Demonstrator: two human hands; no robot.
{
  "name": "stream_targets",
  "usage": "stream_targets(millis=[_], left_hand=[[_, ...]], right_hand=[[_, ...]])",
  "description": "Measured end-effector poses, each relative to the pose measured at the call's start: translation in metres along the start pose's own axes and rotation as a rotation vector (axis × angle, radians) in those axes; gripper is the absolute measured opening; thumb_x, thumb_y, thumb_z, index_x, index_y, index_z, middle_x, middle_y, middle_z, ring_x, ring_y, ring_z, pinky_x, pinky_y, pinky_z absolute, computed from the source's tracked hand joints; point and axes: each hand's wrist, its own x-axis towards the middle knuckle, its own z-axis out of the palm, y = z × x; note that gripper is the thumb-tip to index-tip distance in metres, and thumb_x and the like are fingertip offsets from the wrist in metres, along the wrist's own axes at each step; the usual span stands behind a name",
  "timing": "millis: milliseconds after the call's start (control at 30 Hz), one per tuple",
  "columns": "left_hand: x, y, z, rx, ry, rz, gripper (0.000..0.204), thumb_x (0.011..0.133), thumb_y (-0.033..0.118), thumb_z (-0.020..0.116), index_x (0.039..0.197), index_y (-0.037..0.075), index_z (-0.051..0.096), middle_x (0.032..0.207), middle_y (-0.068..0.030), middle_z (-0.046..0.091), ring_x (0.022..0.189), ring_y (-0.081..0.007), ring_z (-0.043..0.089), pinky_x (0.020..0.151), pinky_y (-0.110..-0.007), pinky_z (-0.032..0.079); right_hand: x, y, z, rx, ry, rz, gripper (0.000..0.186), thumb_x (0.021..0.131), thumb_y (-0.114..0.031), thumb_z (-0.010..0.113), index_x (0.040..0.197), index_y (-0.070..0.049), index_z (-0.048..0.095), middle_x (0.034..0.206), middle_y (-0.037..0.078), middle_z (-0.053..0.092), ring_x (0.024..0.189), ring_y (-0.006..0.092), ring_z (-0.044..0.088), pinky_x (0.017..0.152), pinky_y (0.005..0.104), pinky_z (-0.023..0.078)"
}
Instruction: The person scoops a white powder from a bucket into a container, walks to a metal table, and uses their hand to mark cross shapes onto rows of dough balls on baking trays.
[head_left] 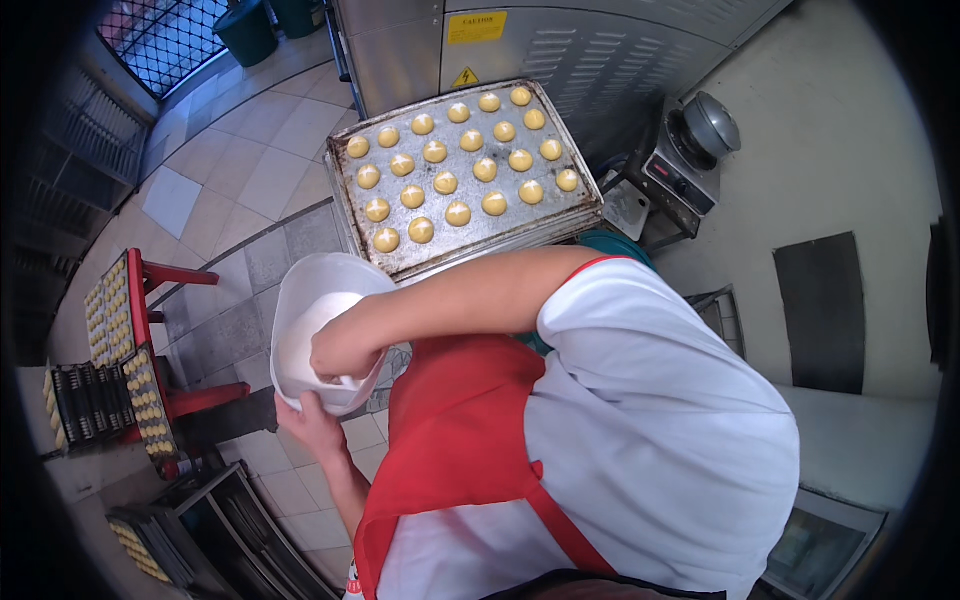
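A deep white plastic tub point(283, 330) is tilted in front of my body, with white, cream-like or powdery stuff point(330, 308) inside. My left hand point(315, 425) grips the tub's lower rim from below. Across my chest reaches my right arm, and my right hand point(345, 350) is down inside the tub, fingers curled. A small white piece shows by those fingers; its kind is hidden. Beyond the tub lies a worn metal baking tray point(400, 262) bearing rows of round yellow dough balls point(445, 182), most topped with a white cross.
Behind the tray stands a steel machine point(600, 60) with vents and yellow warning labels. To its right is a scale point(680, 170) with a metal bowl point(711, 124). On the left, a red stand point(180, 275) is beside more trays of dough pieces point(110, 315). A tray rack point(240, 530) stands lower left.
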Motion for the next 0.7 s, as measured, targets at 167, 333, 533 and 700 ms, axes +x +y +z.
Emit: stream_targets(millis=[167,333,533,700], left_hand=[[0.01,0.006,0.008,0.004,-0.087,0.034,0.038,0.083,0.004,0.048,0.117,-0.01,0.06,0.106,-0.0124,0.067,0.093,-0.018,0.064,0.084,-0.031,0.05],[0.024,0.019,0.037,0.028,-0.145,0.028,0.04,0.081,0.003,0.047,0.115,-0.011,0.06,0.103,-0.0132,0.067,0.092,-0.0182,0.063,0.084,-0.03,0.05],[0.02,0.016,0.05,-0.035,-0.041,-0.113,0.046,0.081,0.007,0.048,0.124,-0.01,0.056,0.113,-0.0148,0.064,0.099,-0.0215,0.062,0.085,-0.033,0.05],[0.007,0.016,0.063,0.0,0.077,-0.23,0.05,0.08,0.013,0.051,0.126,-0.009,0.054,0.118,-0.016,0.062,0.104,-0.0237,0.061,0.09,-0.036,0.048]], right_hand=[[-0.035,0.012,-0.017,0.906,0.232,0.117,0.026,0.076,-0.012,0.073,0.1,-0.004,0.072,0.085,0.008,0.07,0.069,0.0191,0.065,0.061,0.0319,0.05],[-0.13,0.061,-0.038,1.909,0.554,-0.21,0.042,0.101,-0.034,0.057,0.064,-0.017,0.048,0.057,-0.007,0.04,0.046,0.0026,0.036,0.036,0.0202,0.023],[-0.283,0.153,-0.068,1.599,1.612,-0.085,0.042,0.101,-0.03,0.054,0.064,-0.017,0.04,0.054,-0.005,0.036,0.041,0.0062,0.035,0.036,0.0228,0.025],[-0.338,0.27,-0.052,1.353,1.957,0.231,0.037,0.098,-0.026,0.054,0.066,-0.013,0.04,0.056,-0.001,0.04,0.044,0.01,0.038,0.038,0.0262,0.027]])
